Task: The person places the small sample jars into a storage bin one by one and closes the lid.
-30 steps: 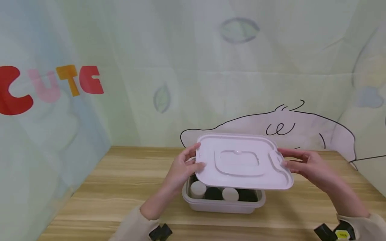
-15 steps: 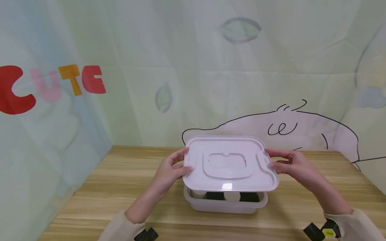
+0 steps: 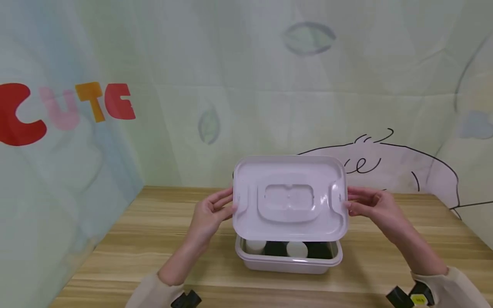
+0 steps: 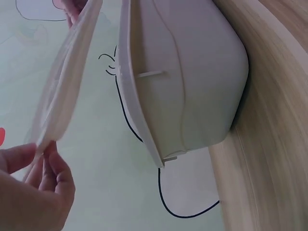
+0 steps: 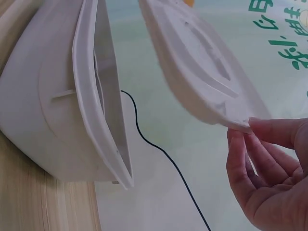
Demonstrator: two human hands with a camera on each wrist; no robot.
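Observation:
A pale pink plastic lid (image 3: 289, 197) hangs above an open pink storage box (image 3: 289, 262) on the wooden table, tilted with its far edge raised and its top facing me. My left hand (image 3: 211, 214) pinches the lid's left edge (image 4: 45, 139), thumb on top and fingers beneath. My right hand (image 3: 370, 207) pinches the right edge (image 5: 240, 126) the same way. Inside the box I see white and black round jar caps (image 3: 295, 249). The wrist views show the box's side walls (image 4: 192, 82) (image 5: 43, 120) with the lid held clear of the rim.
The wooden table (image 3: 146, 239) stretches to both sides of the box. A printed cloth backdrop (image 3: 246, 94) closes off the back and both sides, with coloured letters (image 3: 65, 109) at the left. Black wrist straps (image 3: 408, 296) show at the bottom edge.
The lid has moved left until it is over the box, then tilted up at its far edge, now facing me more steeply. Both hands kept hold of its ends.

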